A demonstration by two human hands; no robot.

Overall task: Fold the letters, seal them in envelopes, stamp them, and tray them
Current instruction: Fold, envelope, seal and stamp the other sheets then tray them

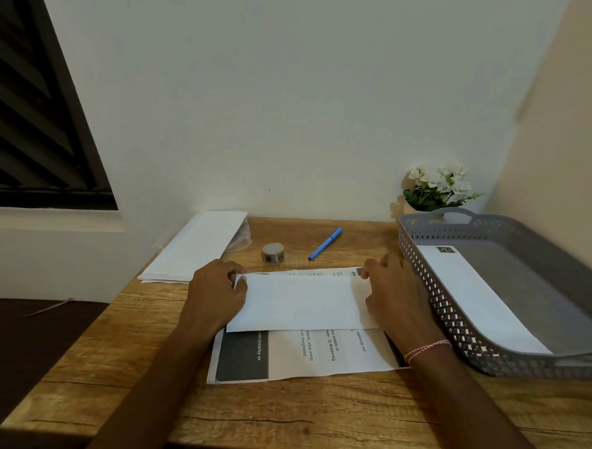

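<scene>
Both hands are down on the paperwork at the middle of the counter (297, 413). The left hand (219, 292) pinches the left end of a white paper (302, 301), fingers curled over its corner, and the right hand (394, 288) grips the right end the same way. That white paper lies across a printed letter (329, 356), whose text shows above and below it (whether the white piece is a folded sheet or an envelope, I cannot tell from here).

Over to the grey tray (423, 262) on the right: one finished envelope (476, 293) lies flat inside, a dark stamp (445, 249) on its far corner. So one letter looks fully done, folded, sealed, stamped and trayed.

The rest is waiting. A stack of envelopes (196, 246) sits at the far left corner of the counter, untouched by either hand. The stamp roll (273, 253) stands just beyond the printed letter, with a blue pen (325, 243) lying near it. A small pot of white flowers (436, 186) sits behind the tray.

My read: this is the second piece, early in its cycle, somewhere around folding or stuffing. Sealing, stamping and traying are not yet done for it, and that envelope stack suggests more rounds to come.
</scene>
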